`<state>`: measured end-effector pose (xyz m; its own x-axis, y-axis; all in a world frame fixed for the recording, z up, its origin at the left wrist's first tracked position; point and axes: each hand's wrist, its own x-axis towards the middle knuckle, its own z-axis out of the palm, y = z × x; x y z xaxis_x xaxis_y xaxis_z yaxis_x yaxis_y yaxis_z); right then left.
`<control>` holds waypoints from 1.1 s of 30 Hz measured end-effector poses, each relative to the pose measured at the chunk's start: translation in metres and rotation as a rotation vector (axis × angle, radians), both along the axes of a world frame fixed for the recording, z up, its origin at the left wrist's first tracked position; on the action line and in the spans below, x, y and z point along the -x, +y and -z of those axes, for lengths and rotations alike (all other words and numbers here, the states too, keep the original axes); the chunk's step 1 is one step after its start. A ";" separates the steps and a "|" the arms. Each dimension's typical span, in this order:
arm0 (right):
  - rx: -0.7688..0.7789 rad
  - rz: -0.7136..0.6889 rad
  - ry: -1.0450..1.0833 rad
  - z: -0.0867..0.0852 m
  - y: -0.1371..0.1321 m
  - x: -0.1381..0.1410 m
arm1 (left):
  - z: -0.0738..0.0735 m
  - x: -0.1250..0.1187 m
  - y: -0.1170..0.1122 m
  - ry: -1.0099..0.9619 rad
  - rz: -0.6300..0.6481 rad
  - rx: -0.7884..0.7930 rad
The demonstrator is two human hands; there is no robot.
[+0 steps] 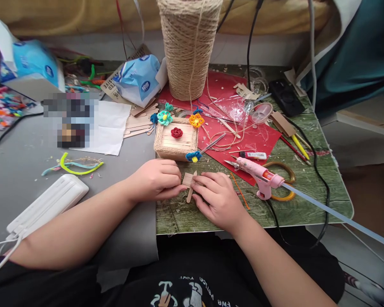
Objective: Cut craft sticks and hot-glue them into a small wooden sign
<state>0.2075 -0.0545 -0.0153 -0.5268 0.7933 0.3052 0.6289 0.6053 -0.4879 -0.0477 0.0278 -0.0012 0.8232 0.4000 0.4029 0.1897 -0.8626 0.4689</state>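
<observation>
Popsicle-stick piece (pixel 189 184), a small assembly of short flat sticks, lies on the near edge of the green bench (pixel 307 179), pinched from both sides. The left hand (pixel 155 179) is curled, its fingertips pressing the piece's left end; the right hand (pixel 218 197) lies flatter, thumb and forefinger closed on the right end. The piece looks only partly built: a few sticks joined, bare wood, no twine or flowers on it.

Just right of the hands, a pink glue gun (pixel 259 172) rests on its stand with its stick of glue trailing off toward the right, untouched for now.

Beyond the hands stands a twine-wrapped box (pixel 176 140), seemingly much further along: wound all round, a red rose on the lid, and blue, teal and orange flowers at its corners. Spare sticks (pixel 137 123) lie left of it, so material remains.

Farthest back, a big cone of jute twine (pixel 188 47) stands on red paper (pixel 259 136).
</observation>
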 end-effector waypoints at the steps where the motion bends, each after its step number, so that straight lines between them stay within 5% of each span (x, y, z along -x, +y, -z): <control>1: 0.003 0.000 -0.001 0.000 0.000 0.001 | 0.000 0.000 0.000 0.011 -0.001 0.003; 7: 0.012 0.006 0.016 -0.001 -0.002 0.001 | -0.001 -0.001 0.001 0.028 0.011 -0.002; 11: -0.033 0.149 0.160 -0.004 -0.005 -0.003 | -0.004 -0.003 -0.003 0.103 0.012 -0.107; 15: -0.042 0.195 0.259 -0.006 -0.005 -0.005 | -0.012 -0.015 -0.023 0.283 -0.092 -0.211; 19: -0.058 0.218 0.354 -0.006 -0.006 -0.009 | -0.024 -0.033 -0.046 0.644 -0.305 -0.046; 23: -0.069 0.271 0.441 -0.006 -0.007 -0.012 | -0.033 -0.044 -0.057 0.837 -0.384 0.081; 33: -0.121 0.299 0.564 -0.009 -0.007 -0.017 | -0.026 -0.038 -0.067 0.752 -0.410 -0.096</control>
